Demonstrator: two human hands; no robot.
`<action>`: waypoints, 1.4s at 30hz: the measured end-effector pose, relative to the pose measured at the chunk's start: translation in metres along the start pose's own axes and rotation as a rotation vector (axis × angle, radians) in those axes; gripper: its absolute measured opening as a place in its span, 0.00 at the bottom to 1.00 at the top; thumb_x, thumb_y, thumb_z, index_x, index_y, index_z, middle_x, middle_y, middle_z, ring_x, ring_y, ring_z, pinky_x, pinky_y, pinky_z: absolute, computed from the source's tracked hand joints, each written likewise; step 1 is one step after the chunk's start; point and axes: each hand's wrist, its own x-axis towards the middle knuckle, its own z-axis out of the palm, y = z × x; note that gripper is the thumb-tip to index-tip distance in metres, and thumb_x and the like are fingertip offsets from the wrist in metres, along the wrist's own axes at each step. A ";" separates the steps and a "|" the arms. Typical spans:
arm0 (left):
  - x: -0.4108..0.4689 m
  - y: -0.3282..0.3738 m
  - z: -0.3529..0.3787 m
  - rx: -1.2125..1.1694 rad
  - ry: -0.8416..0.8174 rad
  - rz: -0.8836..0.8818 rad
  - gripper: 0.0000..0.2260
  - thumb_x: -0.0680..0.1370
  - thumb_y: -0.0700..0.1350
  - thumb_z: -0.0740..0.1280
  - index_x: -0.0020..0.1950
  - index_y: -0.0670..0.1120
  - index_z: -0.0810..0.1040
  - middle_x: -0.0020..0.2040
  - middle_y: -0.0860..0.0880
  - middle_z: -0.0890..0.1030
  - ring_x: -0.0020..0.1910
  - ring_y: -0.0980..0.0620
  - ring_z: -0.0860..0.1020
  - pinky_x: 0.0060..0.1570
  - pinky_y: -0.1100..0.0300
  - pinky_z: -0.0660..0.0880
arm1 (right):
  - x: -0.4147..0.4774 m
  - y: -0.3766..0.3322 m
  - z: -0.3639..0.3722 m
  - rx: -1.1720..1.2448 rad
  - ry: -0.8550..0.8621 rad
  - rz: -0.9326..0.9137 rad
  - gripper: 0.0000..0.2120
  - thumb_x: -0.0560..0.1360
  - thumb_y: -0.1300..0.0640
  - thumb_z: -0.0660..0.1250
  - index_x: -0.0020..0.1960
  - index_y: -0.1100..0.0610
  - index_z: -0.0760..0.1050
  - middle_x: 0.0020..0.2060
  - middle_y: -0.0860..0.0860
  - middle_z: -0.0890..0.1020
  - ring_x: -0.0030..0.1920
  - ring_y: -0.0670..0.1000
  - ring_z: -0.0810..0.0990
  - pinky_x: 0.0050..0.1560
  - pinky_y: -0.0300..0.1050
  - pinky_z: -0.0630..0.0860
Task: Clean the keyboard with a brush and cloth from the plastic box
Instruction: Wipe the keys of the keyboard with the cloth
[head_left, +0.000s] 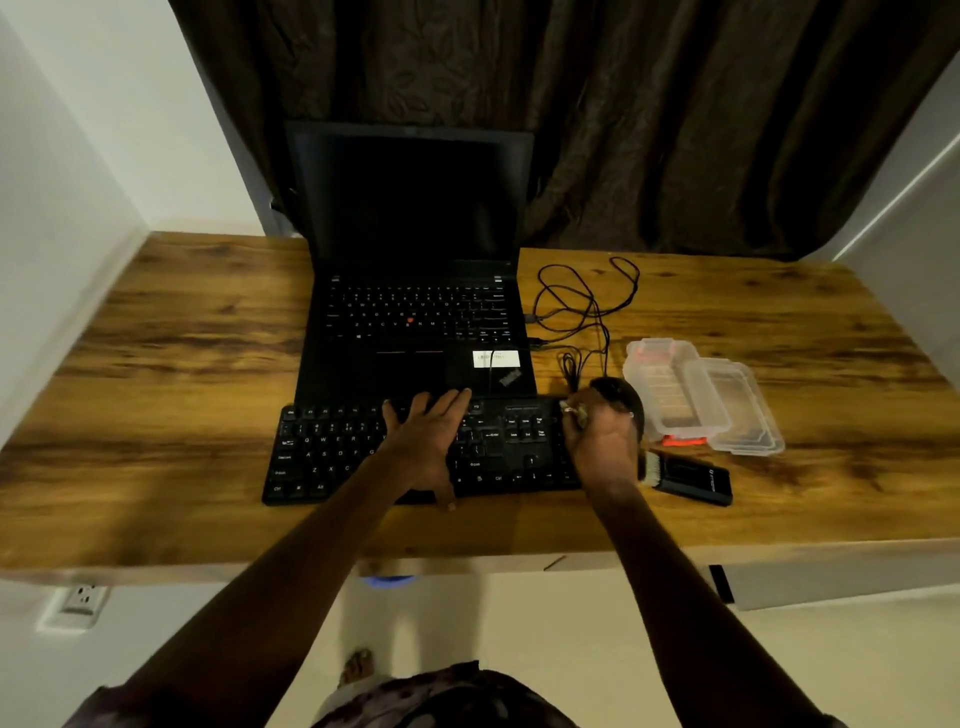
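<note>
Resting on the desk (156, 364), a laptop (415, 322) is seen just behind the keyboard (332, 457), with a plastic box (670, 395) opened to the keyboard's right. The keyboard's middle is pressed by the flat left hand (426, 441). At its right end a small pale item (571, 413), too blurred to name, is pinched by the curled right hand (602, 441). A brush (675, 478) is laid just beside that end.

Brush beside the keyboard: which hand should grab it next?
Right, probably. The right hand is next to the brush, though it already pinches a small object. The left hand lies flat on the keyboard, farther off.
</note>
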 end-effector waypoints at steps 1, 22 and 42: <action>0.000 0.000 0.000 0.002 -0.002 0.003 0.67 0.58 0.55 0.83 0.80 0.51 0.35 0.81 0.52 0.43 0.79 0.42 0.42 0.70 0.28 0.41 | -0.001 -0.008 0.003 -0.030 -0.061 -0.040 0.14 0.81 0.56 0.65 0.65 0.50 0.72 0.55 0.54 0.77 0.54 0.54 0.77 0.49 0.45 0.75; 0.000 -0.004 0.001 0.001 0.020 0.021 0.67 0.59 0.56 0.83 0.80 0.50 0.35 0.81 0.52 0.45 0.79 0.43 0.43 0.69 0.28 0.39 | 0.001 -0.008 0.011 0.027 -0.077 0.019 0.11 0.81 0.53 0.65 0.62 0.46 0.72 0.52 0.53 0.78 0.47 0.51 0.78 0.43 0.44 0.78; -0.002 -0.009 0.004 -0.027 0.032 0.050 0.67 0.59 0.57 0.83 0.80 0.51 0.35 0.81 0.52 0.45 0.79 0.44 0.44 0.71 0.27 0.39 | -0.011 -0.031 0.013 -0.038 -0.051 0.106 0.13 0.81 0.55 0.64 0.64 0.45 0.69 0.56 0.55 0.75 0.51 0.53 0.76 0.54 0.51 0.80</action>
